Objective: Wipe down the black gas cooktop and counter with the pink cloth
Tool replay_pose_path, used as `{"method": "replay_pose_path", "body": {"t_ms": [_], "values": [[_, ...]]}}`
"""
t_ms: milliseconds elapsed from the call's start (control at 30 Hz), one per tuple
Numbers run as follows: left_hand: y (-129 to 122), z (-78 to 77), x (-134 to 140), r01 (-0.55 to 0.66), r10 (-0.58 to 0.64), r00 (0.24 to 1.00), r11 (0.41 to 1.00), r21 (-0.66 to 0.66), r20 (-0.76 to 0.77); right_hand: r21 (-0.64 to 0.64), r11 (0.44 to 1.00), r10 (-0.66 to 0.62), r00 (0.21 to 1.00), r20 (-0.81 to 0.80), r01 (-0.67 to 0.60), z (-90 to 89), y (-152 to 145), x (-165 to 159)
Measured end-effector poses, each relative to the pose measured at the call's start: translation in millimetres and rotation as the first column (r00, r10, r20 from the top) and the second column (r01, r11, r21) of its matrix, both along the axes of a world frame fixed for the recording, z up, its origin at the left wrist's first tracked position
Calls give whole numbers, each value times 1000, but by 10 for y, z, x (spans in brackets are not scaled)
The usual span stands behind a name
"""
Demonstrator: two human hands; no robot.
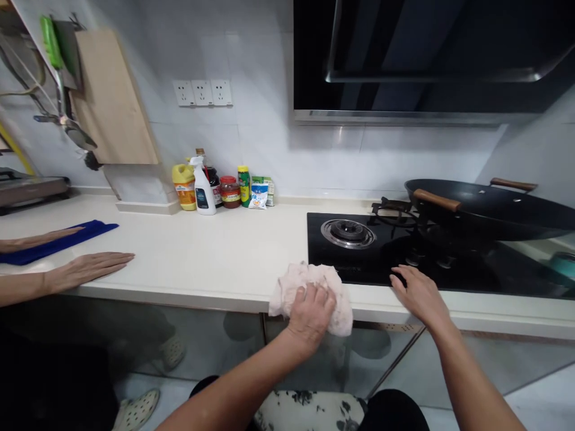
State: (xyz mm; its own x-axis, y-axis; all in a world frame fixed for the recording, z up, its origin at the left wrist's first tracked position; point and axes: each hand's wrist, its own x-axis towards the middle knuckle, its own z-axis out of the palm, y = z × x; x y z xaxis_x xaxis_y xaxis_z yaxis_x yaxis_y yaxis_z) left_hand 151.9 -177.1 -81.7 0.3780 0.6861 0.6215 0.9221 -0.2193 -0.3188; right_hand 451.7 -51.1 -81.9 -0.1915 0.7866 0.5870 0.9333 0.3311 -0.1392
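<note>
My left hand [312,317] presses a pale pink cloth [287,287] onto the front edge of the white countertop [224,257], fingers curled over it. Part of the cloth hangs past the edge, and its far side reaches the front left corner of the black gas hob [323,257]. Farther right, my right hand [417,293] rests at the hob's front edge with thumb and fingers apart, holding nothing. A black wok [485,209] with wooden handles sits on the right burner. The left burner [348,232] is uncovered.
At the left, a co-worker's hand [90,269] lies flat on the counter; their other hand is on a blue cloth [90,232]. A spray bottle [204,191], a red-lidded jar [230,194] and several other containers stand by the wall. A range hood [417,60] overhangs the hob.
</note>
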Motion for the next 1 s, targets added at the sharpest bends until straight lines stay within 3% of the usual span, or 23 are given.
{"method": "replay_pose_path", "body": {"t_ms": [133,267,367,533,633,700,767,833,900,1000], "values": [[81,7,374,64,-65,998,997,32,25,11,1000,5,1000,-22,-5,7,-18,-38],[93,63,384,94,-94,994,996,0,51,9,1000,21,997,-76,-21,9,1,-46],[110,96,358,112,-102,991,987,-117,87,-24,998,59,974,-220,-66,105,-35,-52],[198,287,452,79,-38,993,925,-372,116,38,960,251,788,-562,-279,446,-449,-433],[329,536,456,163,-89,981,861,-482,172,20,870,402,687,-606,-492,549,-717,-873],[449,696,381,265,-151,958,787,-558,242,-37,820,449,681,-578,-572,542,-790,-1113],[562,806,251,357,-197,928,710,-607,315,-106,812,432,712,-554,-574,528,-778,-1255],[641,860,81,420,-215,900,660,-623,379,-196,798,394,739,-547,-570,557,-725,-1322],[681,880,-122,491,-223,858,625,-607,463,-312,741,385,758,-527,-594,632,-676,-1374],[698,904,-511,612,-184,742,580,-538,645,-448,687,418,816,-399,-572,746,-622,-1527]]}}
